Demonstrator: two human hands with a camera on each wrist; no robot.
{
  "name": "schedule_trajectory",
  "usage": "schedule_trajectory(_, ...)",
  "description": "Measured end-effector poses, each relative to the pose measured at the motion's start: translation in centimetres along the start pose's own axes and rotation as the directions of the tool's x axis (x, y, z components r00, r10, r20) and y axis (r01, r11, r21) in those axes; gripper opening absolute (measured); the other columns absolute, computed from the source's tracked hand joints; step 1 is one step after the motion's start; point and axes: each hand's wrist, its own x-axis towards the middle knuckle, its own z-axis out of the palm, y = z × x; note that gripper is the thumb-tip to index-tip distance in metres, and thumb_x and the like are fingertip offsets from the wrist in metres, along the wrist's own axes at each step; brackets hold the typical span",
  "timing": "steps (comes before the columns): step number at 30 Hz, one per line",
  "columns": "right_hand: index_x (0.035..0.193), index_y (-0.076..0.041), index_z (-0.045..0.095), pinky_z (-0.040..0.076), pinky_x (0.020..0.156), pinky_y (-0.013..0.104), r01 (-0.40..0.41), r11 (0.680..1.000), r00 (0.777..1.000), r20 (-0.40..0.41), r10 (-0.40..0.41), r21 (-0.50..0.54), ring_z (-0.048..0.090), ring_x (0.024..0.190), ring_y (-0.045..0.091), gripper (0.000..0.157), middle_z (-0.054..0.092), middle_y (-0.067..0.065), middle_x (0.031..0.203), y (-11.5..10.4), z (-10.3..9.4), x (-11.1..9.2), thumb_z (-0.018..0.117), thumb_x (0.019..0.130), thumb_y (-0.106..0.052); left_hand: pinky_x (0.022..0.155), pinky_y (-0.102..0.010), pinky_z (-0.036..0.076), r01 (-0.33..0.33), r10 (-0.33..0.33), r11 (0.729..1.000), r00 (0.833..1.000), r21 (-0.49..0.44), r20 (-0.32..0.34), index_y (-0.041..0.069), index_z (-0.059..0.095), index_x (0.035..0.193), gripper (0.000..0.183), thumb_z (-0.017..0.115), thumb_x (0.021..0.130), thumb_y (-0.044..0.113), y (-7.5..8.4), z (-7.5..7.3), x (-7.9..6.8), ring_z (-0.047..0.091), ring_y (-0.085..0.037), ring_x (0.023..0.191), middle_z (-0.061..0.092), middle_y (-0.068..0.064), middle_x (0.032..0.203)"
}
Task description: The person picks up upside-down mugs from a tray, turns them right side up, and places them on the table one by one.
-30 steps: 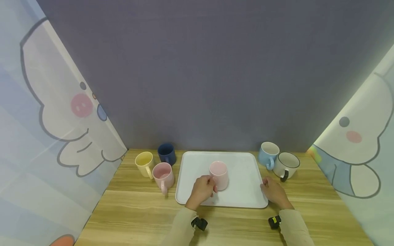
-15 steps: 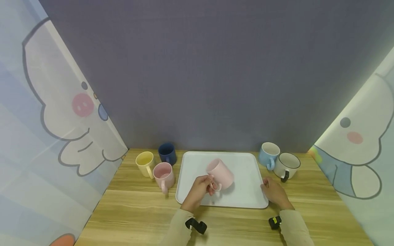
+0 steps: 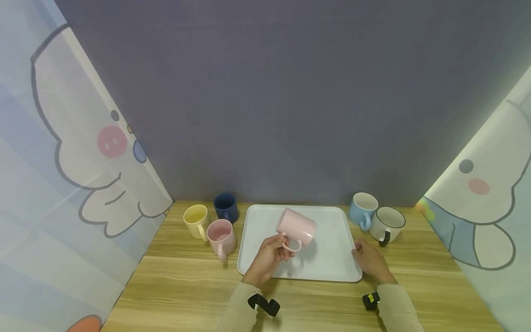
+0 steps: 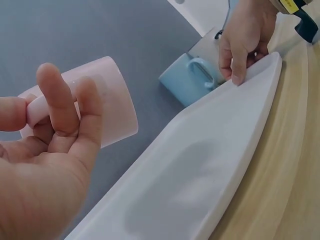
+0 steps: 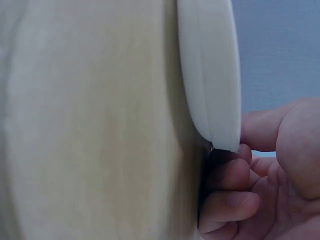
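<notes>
My left hand [image 3: 265,263] pinches the handle of a pale pink mug [image 3: 295,226] between thumb and index finger. Tipped onto its side, the mug hangs over the white tray [image 3: 332,260], its bottom toward the right and its mouth toward the left. A shadow falls on the tray beneath it. In the left wrist view, other fingers [image 4: 57,100] of that hand stand loosely bent beside the mug. At the tray's right edge, my right hand [image 3: 370,262] grips the rim, thumb against it and fingers curled below in the right wrist view.
Left of the tray stand a yellow mug [image 3: 195,220], a navy mug [image 3: 225,208] and a darker pink mug [image 3: 221,236]. To its right are a light blue mug [image 3: 362,208] and a white mug [image 3: 386,224] with a black handle. A grey panel [image 3: 265,101] rises behind the table.
The pale pink mug was upright on the tray; my left hand has lifted it by the handle and tilted it onto its side. My right hand has stayed at the tray's edge.
</notes>
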Motion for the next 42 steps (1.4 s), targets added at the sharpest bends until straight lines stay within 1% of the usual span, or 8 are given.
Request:
schedule_trajectory(4, 0.108, 0.002, 0.054, 0.045, 0.070, 0.038, 0.002, 1.000, 1.000, -0.002, -0.002, 0.000, 0.057, 0.079, 0.024, 0.019, 0.062, 0.010, 0.089, 0.1, 0.0, 0.0, 0.052, 0.099, -0.015, 0.080, -0.025, 0.057, -0.013, 0.013, 0.999, 1.000, -0.047, 0.018, 0.014, 0.060, 0.088, 0.035, 0.038, 0.112, 0.026, 0.0, 0.1, 0.1, 0.061, -0.005, 0.064, 0.059, 0.006, 0.086)
schedule_trajectory(8, 0.107, 0.002, 0.054, 0.044, 0.070, 0.037, 0.002, 1.000, 1.000, -0.002, -0.001, 0.006, 0.056, 0.079, 0.024, 0.018, 0.062, 0.010, 0.088, 0.1, 0.0, 0.0, 0.052, 0.099, -0.015, 0.081, -0.025, 0.057, -0.015, 0.015, 0.993, 1.000, -0.115, -0.001, 0.014, 0.060, 0.089, 0.035, 0.037, 0.113, 0.024, 0.0, 0.3, 0.1, 0.059, -0.004, 0.062, 0.059, 0.006, 0.086)
schedule_trajectory(15, 0.109, 0.002, 0.054, 0.045, 0.072, 0.038, -0.006, 1.000, 1.000, 0.004, 0.006, 0.003, 0.057, 0.081, 0.025, 0.020, 0.063, 0.011, 0.091, 0.2, 0.1, 0.1, 0.053, 0.100, -0.015, 0.084, -0.025, 0.057, -0.042, 0.037, 0.969, 0.999, -0.244, -0.023, 0.012, 0.062, 0.095, 0.034, 0.034, 0.113, 0.023, -0.2, 0.8, 0.1, 0.059, -0.002, 0.066, 0.061, 0.007, 0.092)
schedule_trajectory(18, 0.110, 0.003, 0.054, 0.046, 0.073, 0.040, -0.011, 1.000, 1.000, 0.005, 0.011, 0.001, 0.058, 0.082, 0.026, 0.021, 0.063, 0.012, 0.092, 0.2, 0.1, 0.2, 0.053, 0.100, -0.015, 0.086, -0.026, 0.056, -0.049, 0.040, 0.958, 0.999, -0.282, -0.036, 0.013, 0.062, 0.097, 0.034, 0.035, 0.113, 0.024, -0.2, 1.1, 0.1, 0.059, -0.003, 0.069, 0.062, 0.007, 0.093)
schedule_trajectory(24, 0.110, 0.002, 0.054, 0.045, 0.072, 0.039, -0.020, 1.000, 1.000, 0.012, 0.020, 0.004, 0.057, 0.082, 0.026, 0.020, 0.063, 0.012, 0.092, 0.3, 0.1, 0.2, 0.053, 0.100, -0.016, 0.088, -0.025, 0.056, -0.053, 0.039, 0.948, 0.998, -0.315, -0.052, 0.014, 0.062, 0.101, 0.031, 0.034, 0.113, 0.023, -0.2, 1.4, 0.2, 0.059, -0.003, 0.073, 0.062, 0.007, 0.095)
schedule_trajectory(32, 0.107, 0.001, 0.053, 0.043, 0.070, 0.036, -0.004, 1.000, 1.000, 0.005, 0.004, 0.004, 0.055, 0.079, 0.024, 0.018, 0.061, 0.009, 0.088, 0.5, 0.2, 0.3, 0.052, 0.100, -0.015, 0.091, -0.026, 0.056, -0.062, 0.050, 0.932, 0.998, -0.356, -0.042, 0.017, 0.061, 0.092, 0.035, 0.033, 0.113, 0.020, -0.2, 1.6, 0.2, 0.060, -0.002, 0.076, 0.062, 0.007, 0.097)
schedule_trajectory(35, 0.106, 0.001, 0.053, 0.042, 0.069, 0.035, -0.013, 1.000, 1.000, 0.005, 0.013, 0.009, 0.055, 0.079, 0.023, 0.017, 0.060, 0.009, 0.088, 0.4, 0.3, 0.3, 0.053, 0.100, -0.015, 0.091, -0.025, 0.056, -0.062, 0.048, 0.927, 0.998, -0.371, -0.047, 0.017, 0.061, 0.091, 0.035, 0.033, 0.113, 0.020, -0.2, 1.6, 0.2, 0.061, -0.002, 0.076, 0.062, 0.007, 0.097)
schedule_trajectory(42, 0.107, 0.001, 0.054, 0.042, 0.068, 0.035, -0.025, 1.000, 1.000, 0.007, 0.025, 0.017, 0.055, 0.079, 0.024, 0.018, 0.060, 0.010, 0.088, 0.1, 0.1, 0.2, 0.053, 0.100, -0.015, 0.090, -0.025, 0.056, -0.066, 0.045, 0.926, 0.997, -0.372, -0.063, 0.016, 0.059, 0.092, 0.033, 0.033, 0.113, 0.021, -0.1, 1.8, 0.2, 0.062, -0.002, 0.081, 0.060, 0.006, 0.099)
